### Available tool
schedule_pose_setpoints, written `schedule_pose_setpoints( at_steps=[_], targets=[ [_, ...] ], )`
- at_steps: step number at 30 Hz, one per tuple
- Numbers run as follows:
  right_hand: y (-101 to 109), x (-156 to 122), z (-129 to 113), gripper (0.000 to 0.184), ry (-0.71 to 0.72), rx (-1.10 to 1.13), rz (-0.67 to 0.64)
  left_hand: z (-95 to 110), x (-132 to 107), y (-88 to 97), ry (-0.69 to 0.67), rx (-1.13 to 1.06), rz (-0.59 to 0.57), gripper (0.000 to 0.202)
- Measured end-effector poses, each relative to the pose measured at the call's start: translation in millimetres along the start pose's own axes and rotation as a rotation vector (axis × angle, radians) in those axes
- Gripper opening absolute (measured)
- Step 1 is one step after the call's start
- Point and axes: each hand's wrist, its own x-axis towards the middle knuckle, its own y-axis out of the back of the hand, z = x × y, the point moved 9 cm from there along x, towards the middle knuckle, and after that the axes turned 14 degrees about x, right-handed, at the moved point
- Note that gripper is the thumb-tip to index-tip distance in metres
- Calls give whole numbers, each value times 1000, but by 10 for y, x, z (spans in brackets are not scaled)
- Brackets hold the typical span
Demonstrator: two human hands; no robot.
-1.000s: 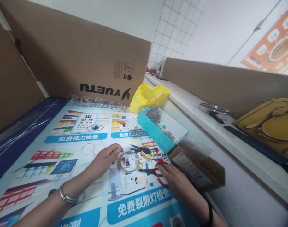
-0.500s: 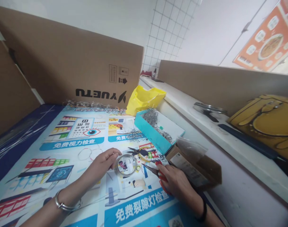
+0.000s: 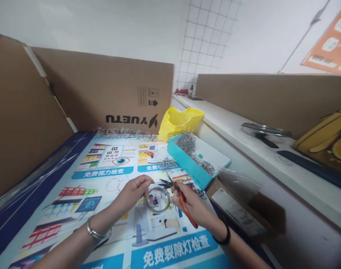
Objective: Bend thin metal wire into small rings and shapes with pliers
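Note:
My left hand is closed in a pinch above the poster-covered table, left of a pale silvery ring. The printed figures show through the ring's middle. What sits between those fingertips is too small to make out, and I cannot tell whether they touch the ring. To the right, my right hand is wrapped round a hand tool with an orange handle. Dark pointed jaws and a second slim tip show beyond its fingers; whether the tool is pliers or scissors I cannot tell.
A turquoise box of tangled thin metal pieces stands behind my right hand, with a yellow bag beyond it. An open brown carton sits at the right beneath a white ledge. Cardboard panels wall off the back and left.
My right hand has moved left and away from me, to the dark jaws near the ring. The tool's handle now slants toward me. The camera view has shifted; my left hand stays beside the ring.

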Motion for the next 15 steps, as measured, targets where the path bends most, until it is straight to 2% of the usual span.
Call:
schedule_pose_setpoints(
  at_steps=[3,7,11,15],
  targets=[
    [-38,132,-98,22,41,103,-15,267,75,-62,-68,42,-2,24],
    [46,157,-110,28,59,218,-32,525,186,-205,-118,-15,-23,25],
    [113,53,9,37,24,357,-132,598,271,-372,-81,-187,-90,29],
    [104,-18,106,42,6,520,-213,618,285,-419,-42,-328,-109,34]
  ],
)
